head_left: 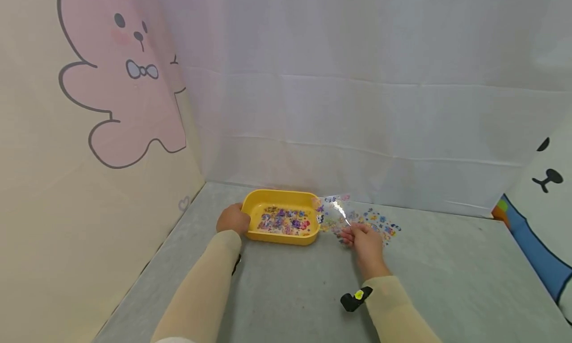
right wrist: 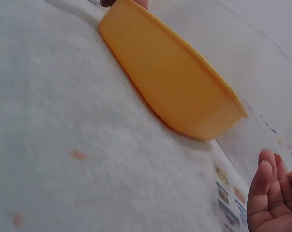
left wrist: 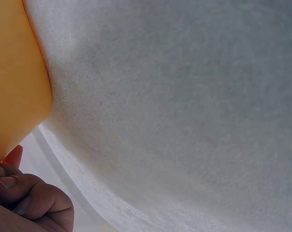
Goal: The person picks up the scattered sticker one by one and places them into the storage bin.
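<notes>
At the back of the table stands a yellow tray (head_left: 282,240) with small colourful flower-like stickers (head_left: 283,221) spread over its bottom. My left hand (head_left: 233,219) grips the tray's left end; in the left wrist view its curled fingers (left wrist: 32,193) are at the yellow wall (left wrist: 18,72). To the right of the tray, my right hand (head_left: 366,244) pinches the near edge of a clear sheet (head_left: 331,213) with small colourful prints. The sheet's left edge overlaps the tray's right rim in the head view. Beneath and right of it, more colourful stickers (head_left: 384,224) lie on the table.
A grey cloth-like surface covers the table (head_left: 286,293). Right behind the tray hangs a white curtain (head_left: 357,134). A cream wall panel with a pink bear drawing (head_left: 129,104) borders the left side, and another printed panel (head_left: 545,224) the right.
</notes>
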Demonstrator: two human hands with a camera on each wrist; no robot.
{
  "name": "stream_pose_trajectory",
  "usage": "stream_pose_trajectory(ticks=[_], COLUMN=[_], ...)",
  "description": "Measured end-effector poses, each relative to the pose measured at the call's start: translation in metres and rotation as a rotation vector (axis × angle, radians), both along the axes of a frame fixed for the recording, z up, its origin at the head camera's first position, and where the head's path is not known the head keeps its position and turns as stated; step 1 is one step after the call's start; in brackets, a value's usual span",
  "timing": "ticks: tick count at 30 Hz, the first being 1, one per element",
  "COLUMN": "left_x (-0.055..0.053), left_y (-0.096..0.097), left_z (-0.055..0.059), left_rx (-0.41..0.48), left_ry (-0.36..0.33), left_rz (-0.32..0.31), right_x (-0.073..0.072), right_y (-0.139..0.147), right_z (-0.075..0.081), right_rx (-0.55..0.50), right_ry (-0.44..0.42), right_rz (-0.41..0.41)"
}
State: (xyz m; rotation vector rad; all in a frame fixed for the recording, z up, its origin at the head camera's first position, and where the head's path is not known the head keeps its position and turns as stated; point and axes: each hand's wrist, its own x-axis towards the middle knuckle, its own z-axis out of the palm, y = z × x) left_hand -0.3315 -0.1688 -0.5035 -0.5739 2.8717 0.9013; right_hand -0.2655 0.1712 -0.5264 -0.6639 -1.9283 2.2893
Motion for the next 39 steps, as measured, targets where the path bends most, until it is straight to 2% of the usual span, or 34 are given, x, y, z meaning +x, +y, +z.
stream_pose_trajectory(ticks=[7, 14, 19, 21, 26, 30, 39], left_x=[0.002, 0.005, 0.002, 0.000, -0.002, -0.001, -0.001], left_y=[0.000, 0.002, 0.001, 0.000, -0.002, -0.003, -0.002], left_z=[0.001, 0.005, 0.004, 0.002, 0.001, 0.002, -0.001], left_rx=[0.000, -0.001, -0.007, -0.006, -0.004, 0.001, 0.018], left_ry=[0.002, 0.001, -0.005, -0.008, -0.013, -0.013, -0.017], left_rz=[-0.006, -0.008, -0.012, -0.011, -0.012, -0.007, -0.009], right_x=[-0.001, 0.002, 0.004, 0.004, -0.001, -0.005, -0.007], right_y=[-0.026, -0.041, -0.045, -0.046, -0.054, -0.062, -0.081], right_z=[-0.001, -0.004, -0.005, -0.003, 0.008, 0.018, 0.038], right_rx=[0.041, 0.157, 0.370, 0.426, 0.425, 0.491, 0.750], right_ry=[-0.014, 0.021, 0.032, 0.014, -0.010, 0.001, 0.060], right_rz=[-0.020, -0.006, -0.007, -0.007, -0.006, 0.016, 0.148])
